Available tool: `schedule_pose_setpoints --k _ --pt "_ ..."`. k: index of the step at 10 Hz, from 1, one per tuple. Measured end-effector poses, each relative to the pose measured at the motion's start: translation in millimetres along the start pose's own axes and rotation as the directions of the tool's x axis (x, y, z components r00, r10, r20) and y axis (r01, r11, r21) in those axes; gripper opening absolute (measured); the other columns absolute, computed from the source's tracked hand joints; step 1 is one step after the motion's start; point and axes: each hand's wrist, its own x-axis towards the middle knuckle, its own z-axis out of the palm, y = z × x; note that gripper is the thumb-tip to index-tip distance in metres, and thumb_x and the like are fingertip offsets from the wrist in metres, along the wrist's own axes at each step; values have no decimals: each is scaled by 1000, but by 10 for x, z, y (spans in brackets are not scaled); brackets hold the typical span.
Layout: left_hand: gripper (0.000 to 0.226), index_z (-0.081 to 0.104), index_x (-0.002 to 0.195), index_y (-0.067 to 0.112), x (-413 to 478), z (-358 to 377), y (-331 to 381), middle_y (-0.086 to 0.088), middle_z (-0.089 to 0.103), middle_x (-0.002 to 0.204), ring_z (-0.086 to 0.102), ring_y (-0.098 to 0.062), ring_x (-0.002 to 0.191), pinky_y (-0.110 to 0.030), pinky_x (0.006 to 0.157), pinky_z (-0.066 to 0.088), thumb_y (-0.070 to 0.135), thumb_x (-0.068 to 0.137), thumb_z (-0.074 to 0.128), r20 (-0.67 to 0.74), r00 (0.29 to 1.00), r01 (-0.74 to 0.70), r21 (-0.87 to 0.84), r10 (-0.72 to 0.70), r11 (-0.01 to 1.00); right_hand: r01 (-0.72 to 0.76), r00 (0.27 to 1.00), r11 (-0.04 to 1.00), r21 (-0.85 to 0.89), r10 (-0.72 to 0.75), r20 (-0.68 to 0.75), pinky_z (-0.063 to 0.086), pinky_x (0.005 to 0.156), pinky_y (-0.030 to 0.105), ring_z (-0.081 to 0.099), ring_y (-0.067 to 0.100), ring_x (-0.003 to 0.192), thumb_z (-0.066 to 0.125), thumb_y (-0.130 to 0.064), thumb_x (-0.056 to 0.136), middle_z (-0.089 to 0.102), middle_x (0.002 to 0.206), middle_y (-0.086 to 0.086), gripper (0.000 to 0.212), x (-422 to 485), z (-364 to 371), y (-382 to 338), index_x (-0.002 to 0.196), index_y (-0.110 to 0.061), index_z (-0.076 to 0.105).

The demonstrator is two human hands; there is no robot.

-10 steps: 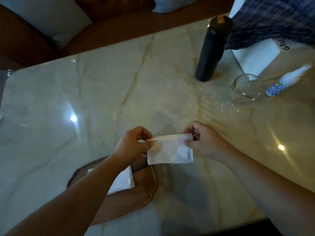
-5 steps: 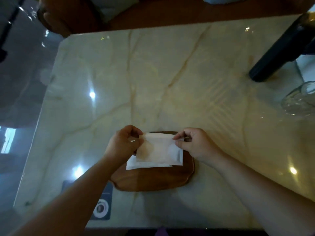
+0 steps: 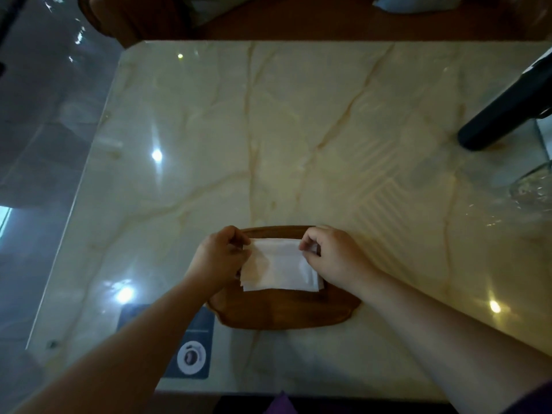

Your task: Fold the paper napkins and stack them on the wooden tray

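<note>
A folded white paper napkin [image 3: 277, 261] hangs over the wooden tray [image 3: 283, 313], which lies on the marble table near its front edge. My left hand [image 3: 219, 258] pinches the napkin's upper left corner and my right hand [image 3: 334, 255] pinches its upper right corner. The napkin's lower edge rests on or just above a stack of folded napkins [image 3: 320, 284] on the tray; only slim edges of that stack show below and to the right. Both hands cover the tray's far rim.
A dark bottle [image 3: 504, 112] stands at the right edge of the table, with a clear glass [image 3: 534, 189] in front of it. A dark card with a round white label [image 3: 191, 351] lies left of the tray. Chairs stand beyond the far edge.
Both hands carried the napkin left from the bare table to above the tray, then lowered it onto the stack. The view swung left, so the bottle and glass slid to the right edge.
</note>
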Motion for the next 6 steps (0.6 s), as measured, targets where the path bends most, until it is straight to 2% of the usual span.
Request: schedule_pose_setpoints --k 1,2,3,4,5,6 --pt "24 56 75 30 28 25 -36 2 67 74 66 -15 58 -26 48 53 9 82 66 19 1000 -25 65 24 998 29 999 997 -74 -30 -12 50 71 34 57 16 79 60 -11 82 56 86 -5 8 26 6 -3 82 -17 64" --pt "18 54 82 30 43 52 -80 4 65 89 61 -15 75 -25 60 46 16 82 65 48 997 -68 216 59 974 56 998 973 -222 -51 27 44 65 32 59 21 83 60 -15 83 57 98 1 4 12 6 11 86 -16 62" --pt "13 57 94 26 10 31 -71 3 59 100 59 -20 85 -30 65 46 23 83 63 42 987 -159 365 155 917 82 997 921 -380 -77 29 38 59 30 58 24 78 60 -23 83 51 102 1 9 -23 -33 -6 89 -16 59" --pt "22 54 108 24 -46 -21 19 4 58 107 57 -18 92 -31 65 47 32 88 57 75 959 -272 516 273 812 121 992 851 -511 -117 41 45 62 33 58 23 86 59 -34 83 50 108 3 23 -42 -96 -54 96 -15 58" --pt "40 45 127 25 7 -120 199 3 56 124 52 -18 114 -34 87 47 41 90 50 153 892 -412 659 425 629 138 990 810 -570 -129 58 52 77 38 56 25 107 56 -44 85 48 129 6 40 -23 -252 -180 113 -16 56" --pt "60 26 144 25 76 -296 485 0 37 150 33 -21 136 -40 107 33 48 91 45 222 821 -495 735 526 464 152 988 763 -628 -142 67 41 102 41 37 28 135 51 -51 87 29 154 10 61 26 -486 -324 137 -19 39"
